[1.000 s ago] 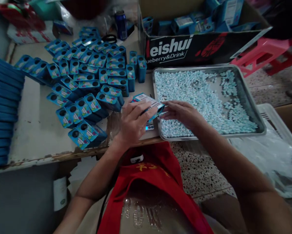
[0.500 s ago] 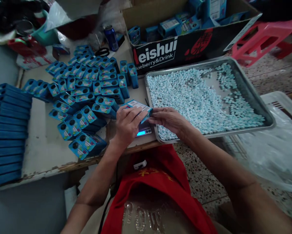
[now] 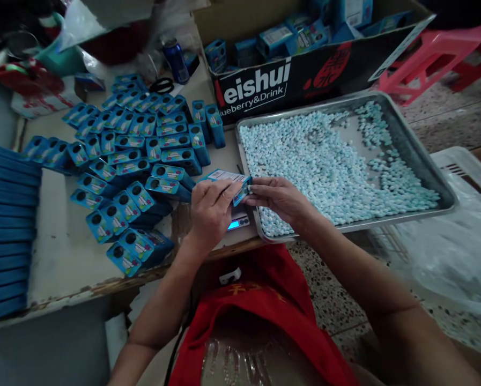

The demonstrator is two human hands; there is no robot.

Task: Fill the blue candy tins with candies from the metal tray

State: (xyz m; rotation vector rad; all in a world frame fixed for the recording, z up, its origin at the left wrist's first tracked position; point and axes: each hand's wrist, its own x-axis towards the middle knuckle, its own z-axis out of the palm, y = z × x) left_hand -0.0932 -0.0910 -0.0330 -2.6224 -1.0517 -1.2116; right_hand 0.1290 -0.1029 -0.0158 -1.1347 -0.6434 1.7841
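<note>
Tilted over the table edge is a small blue printed carton (image 3: 223,175), with my left hand (image 3: 212,206) wrapped round it from above. At the carton's right end, my right hand (image 3: 278,197) has its fingers pinched together. A tiny pale spot shows by those fingertips, too small to name for certain. Beneath the carton, a digital scale (image 3: 242,221) with a lit blue display is partly covered. Right of it, a metal tray (image 3: 451,195) holds a spread of pale blue and white candy pieces (image 3: 312,166), just beyond my right fingers.
Many similar blue cartons (image 3: 133,142) with round holes stand left of my hands, and a stack of cartons (image 3: 9,230) lines the far left. Behind the tray sits a black printed cardboard box (image 3: 256,88) with more cartons. A blue can (image 3: 175,60), scissors (image 3: 162,86) and pink stool (image 3: 441,59) are also visible.
The view has shifted slightly, so the cartons on the left appear further left and lower. Both hands keep nearly the same hold at the carton.
</note>
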